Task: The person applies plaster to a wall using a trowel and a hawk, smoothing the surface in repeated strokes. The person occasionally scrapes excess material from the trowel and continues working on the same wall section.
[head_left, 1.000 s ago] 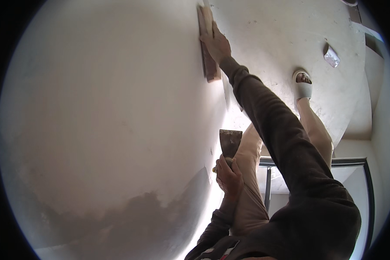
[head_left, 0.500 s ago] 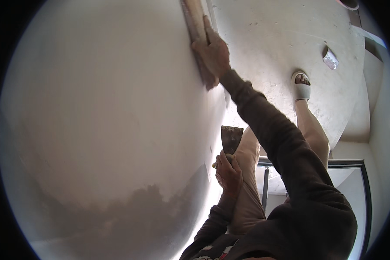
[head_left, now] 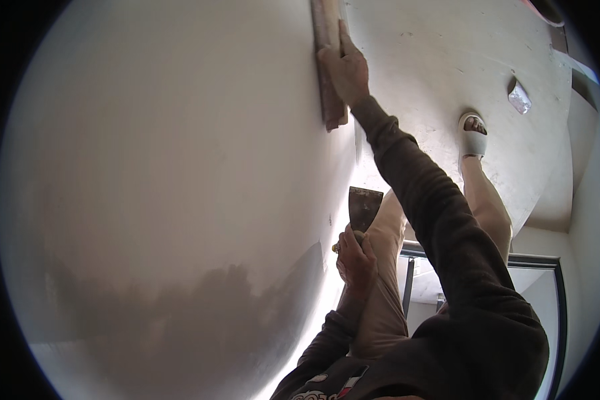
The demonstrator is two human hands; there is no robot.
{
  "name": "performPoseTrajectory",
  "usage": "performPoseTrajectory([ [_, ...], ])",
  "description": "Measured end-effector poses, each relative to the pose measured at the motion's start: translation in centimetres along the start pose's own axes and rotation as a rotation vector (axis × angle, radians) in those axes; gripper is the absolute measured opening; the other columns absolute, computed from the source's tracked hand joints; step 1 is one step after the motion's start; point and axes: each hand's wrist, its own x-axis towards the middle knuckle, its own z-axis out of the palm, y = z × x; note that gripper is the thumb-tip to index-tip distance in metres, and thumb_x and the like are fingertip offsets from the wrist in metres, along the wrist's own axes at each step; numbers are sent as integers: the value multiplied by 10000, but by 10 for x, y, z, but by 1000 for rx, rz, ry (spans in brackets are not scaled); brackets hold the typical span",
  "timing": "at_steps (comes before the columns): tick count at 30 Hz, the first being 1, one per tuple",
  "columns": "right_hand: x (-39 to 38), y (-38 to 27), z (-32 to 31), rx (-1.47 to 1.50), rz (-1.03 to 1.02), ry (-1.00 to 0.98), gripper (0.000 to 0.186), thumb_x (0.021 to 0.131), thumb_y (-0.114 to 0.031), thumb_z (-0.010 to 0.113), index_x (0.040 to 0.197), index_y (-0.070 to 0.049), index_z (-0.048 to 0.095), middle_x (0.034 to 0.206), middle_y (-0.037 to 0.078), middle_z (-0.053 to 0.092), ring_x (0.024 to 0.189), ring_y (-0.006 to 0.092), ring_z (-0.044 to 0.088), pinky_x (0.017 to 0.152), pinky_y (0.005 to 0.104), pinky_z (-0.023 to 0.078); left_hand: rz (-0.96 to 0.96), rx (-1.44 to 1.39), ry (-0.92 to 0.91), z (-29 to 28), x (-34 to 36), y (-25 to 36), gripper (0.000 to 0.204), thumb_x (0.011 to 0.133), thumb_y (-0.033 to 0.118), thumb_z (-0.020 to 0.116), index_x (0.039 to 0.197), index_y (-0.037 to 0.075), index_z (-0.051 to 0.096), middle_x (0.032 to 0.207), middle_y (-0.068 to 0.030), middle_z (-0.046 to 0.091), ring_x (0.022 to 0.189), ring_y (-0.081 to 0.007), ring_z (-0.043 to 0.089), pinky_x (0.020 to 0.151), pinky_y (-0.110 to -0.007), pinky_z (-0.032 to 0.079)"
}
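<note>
My right hand (head_left: 347,72) is wrapped round a long, narrow plastering trowel (head_left: 331,93), one finger stretched along its back. The trowel's long edge lies against, or very close to, the pale wall (head_left: 180,167), near its border with the floor; its far end runs out of the top of the picture. Lower down, close to my thigh, my left hand (head_left: 357,260) grips a putty knife (head_left: 365,208) by its handle. The knife's broad, stained blade points up, away from the wall. Darker grey, damp-looking patches (head_left: 200,313) cover the wall's lower part.
The light floor (head_left: 420,60) is speckled with small crumbs. A crumpled silvery packet (head_left: 520,99) lies beyond my sandalled foot (head_left: 473,137). A dark-framed opening (head_left: 560,300) is at the lower right, and a round container (head_left: 548,10) shows at the top right edge.
My right hand and the trowel have shifted right and slightly upward in the view. The left hand with the putty knife sits a little further right; the whole view has shifted slightly.
</note>
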Motion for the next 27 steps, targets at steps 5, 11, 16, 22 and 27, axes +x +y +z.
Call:
performPoseTrajectory([
  [5,-70,-1,10,-213,111,-35,906,854,-332,646,1643,-159,236,1075,170,654,1034,318,647,893,425,526,78,8,41,3,-4,-12,459,965,196,640,1336,-39,507,1097,-222,607,1003,-415,633,840,-482,531],
  [11,-155,-138,26,-116,-476,-75,983,724,-247,746,1600,-44,349,944,120,576,814,220,603,740,383,524,59,15,-135,5,-15,-31,436,970,181,624,1331,-31,502,1126,-224,604,1028,-433,630,845,-490,530],
  [16,-73,-105,14,-195,-383,49,934,784,-238,707,1615,-85,310,1004,148,600,840,263,619,753,407,534,51,5,-57,-8,-17,7,436,961,161,623,1333,-27,494,1135,-229,605,1035,-434,631,857,-498,529],
  [22,-177,-88,21,-264,-218,-41,911,825,-247,686,1620,-51,287,1008,185,628,854,277,653,761,409,542,110,-131,-58,16,-30,-38,450,962,166,618,1350,-22,490,1128,-224,614,1045,-423,631,872,-490,527],
  [27,-97,-152,28,-288,-541,25,877,801,-315,732,1583,-116,390,975,159,623,829,306,648,801,393,540,31,2,-47,5,-21,-6,492,951,160,624,1378,-35,478,1167,-227,612,1059,-425,620,887,-485,515],
])
